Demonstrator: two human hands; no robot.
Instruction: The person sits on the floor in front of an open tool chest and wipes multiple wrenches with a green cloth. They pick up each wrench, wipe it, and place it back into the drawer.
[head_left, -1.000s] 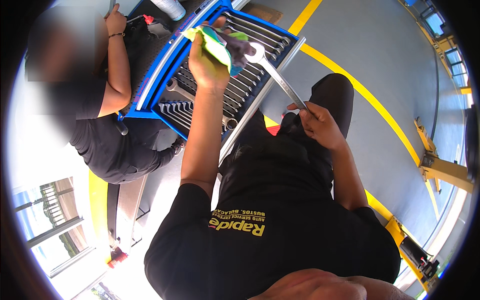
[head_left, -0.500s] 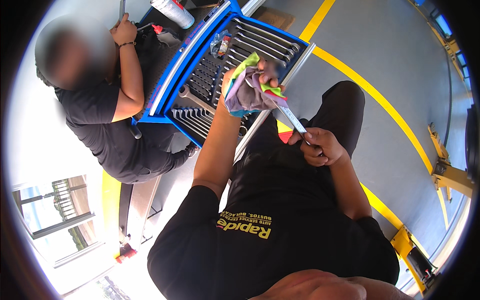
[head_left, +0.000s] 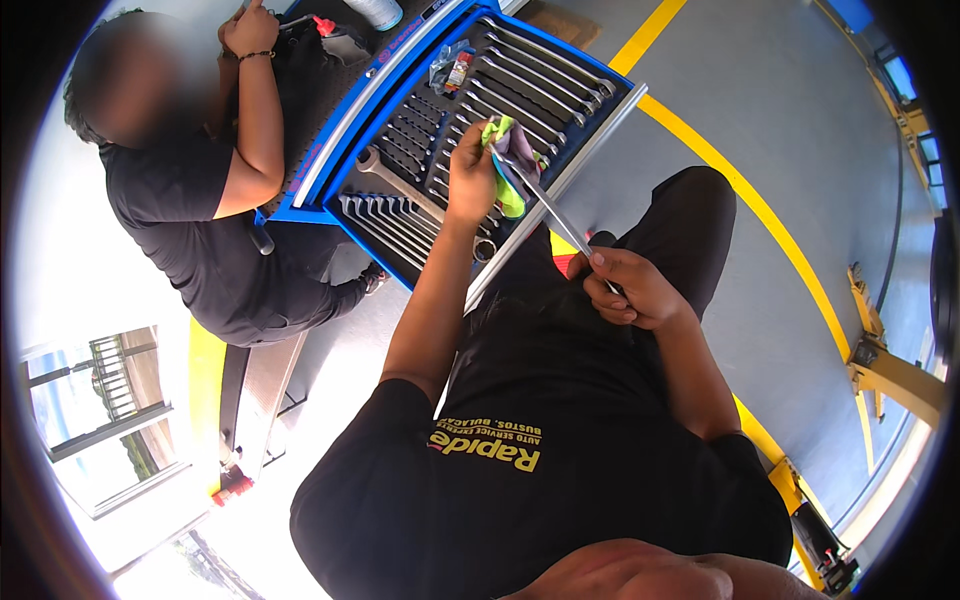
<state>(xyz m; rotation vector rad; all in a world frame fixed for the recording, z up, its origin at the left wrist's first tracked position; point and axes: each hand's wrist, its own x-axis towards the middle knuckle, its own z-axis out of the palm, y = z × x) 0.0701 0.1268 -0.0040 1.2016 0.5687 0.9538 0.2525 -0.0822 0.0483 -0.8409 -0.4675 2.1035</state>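
Observation:
My right hand (head_left: 632, 288) is closed around the near end of a long silver wrench (head_left: 556, 212), in front of my thighs. The wrench slants up and left over the front edge of an open tool drawer (head_left: 576, 222). Fingers of my left hand (head_left: 472, 180) pinch a crumpled green and mauve cloth (head_left: 511, 200) at the wrench's far end. Part of that end is hard to make out against the cloth. Beneath, rows of combination wrenches (head_left: 540, 78) lie in dark tray slots, and a large wrench (head_left: 405, 186) rests diagonally across the tray.
Another person (head_left: 190, 200) in dark clothes stands at the left, hands raised. A spray can (head_left: 378, 12) and a dark bottle with a red cap (head_left: 335, 40) sit on the blue cabinet. A small plastic packet (head_left: 452, 68) lies in the drawer. Yellow lift arms (head_left: 900, 385) stand at the right.
My left hand has shifted left and turned, now gripping the cloth more narrowly. The cloth has bunched smaller, baring more of the wrench. The other person's hands have risen slightly.

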